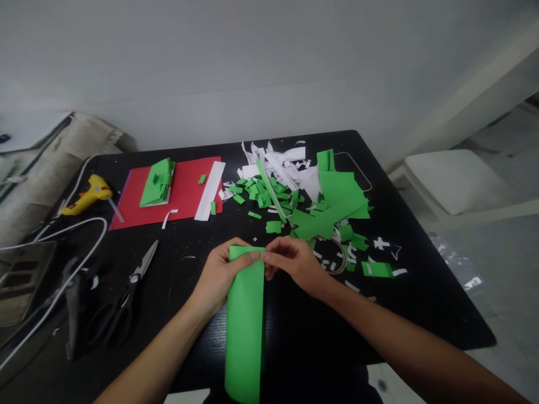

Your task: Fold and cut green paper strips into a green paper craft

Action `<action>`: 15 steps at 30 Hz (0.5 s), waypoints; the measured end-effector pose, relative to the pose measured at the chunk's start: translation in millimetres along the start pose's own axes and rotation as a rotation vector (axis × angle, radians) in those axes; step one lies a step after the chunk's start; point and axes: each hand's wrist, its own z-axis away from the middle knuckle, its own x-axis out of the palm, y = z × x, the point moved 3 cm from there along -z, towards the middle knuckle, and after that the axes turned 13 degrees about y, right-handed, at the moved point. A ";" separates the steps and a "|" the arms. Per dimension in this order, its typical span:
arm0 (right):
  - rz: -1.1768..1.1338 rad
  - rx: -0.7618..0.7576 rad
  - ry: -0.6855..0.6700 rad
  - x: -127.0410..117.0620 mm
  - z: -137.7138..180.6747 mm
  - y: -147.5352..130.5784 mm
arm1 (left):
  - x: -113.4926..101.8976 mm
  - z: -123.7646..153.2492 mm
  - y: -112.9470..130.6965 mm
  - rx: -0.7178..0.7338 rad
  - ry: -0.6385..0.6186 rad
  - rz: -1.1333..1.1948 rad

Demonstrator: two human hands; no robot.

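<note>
A long green sheet of paper (245,331), bent over lengthwise, runs from the middle of the table toward my body. My left hand (219,275) grips its far end, thumb on top and fingers behind. At the same end's right corner, my right hand (295,262) pinches the paper's edge between thumb and fingers. Both thumb tips nearly meet there. Just beyond my right hand lie a roll of tape (342,259) and a heap of green paper scraps (332,205).
Black-handled scissors (126,297) and a yellow glue gun (90,193) with a white cord lie left. A red sheet (183,196) carries a folded green paper stack (158,182) and a white strip (209,191). White cuttings (286,165) are heaped behind. A white stool (455,179) stands right of the table.
</note>
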 end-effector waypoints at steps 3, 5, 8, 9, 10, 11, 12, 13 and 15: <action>0.001 -0.008 0.018 -1.5 -0.7 -1.1 | -4.0 -3.6 -0.6 0.021 -0.007 -0.012; -0.010 -0.013 0.039 -2.9 -1.6 -1.8 | -8.0 -6.7 -1.2 0.037 0.007 -0.022; -0.025 -0.021 0.073 -4.3 -2.4 -2.2 | -12.8 -9.3 -1.3 0.081 0.040 -0.048; -0.026 -0.025 0.083 -4.6 -2.4 -2.3 | -13.7 -9.4 -1.2 0.099 0.049 -0.058; -0.025 -0.029 0.091 -4.9 -2.3 -2.3 | -14.3 -9.1 -1.1 0.114 0.057 -0.069; -0.021 -0.032 0.094 -5.0 -2.1 -2.2 | -14.6 -8.6 -1.1 0.126 0.064 -0.078; -0.016 -0.034 0.096 -5.1 -1.8 -2.2 | -14.6 -7.9 -1.1 0.136 0.071 -0.087; -0.012 -0.034 0.097 -5.2 -1.5 -2.1 | -14.4 -7.1 -1.0 0.147 0.079 -0.096; -0.009 -0.030 0.098 -5.5 -1.0 -1.9 | -13.9 -5.4 -0.5 0.168 0.097 -0.117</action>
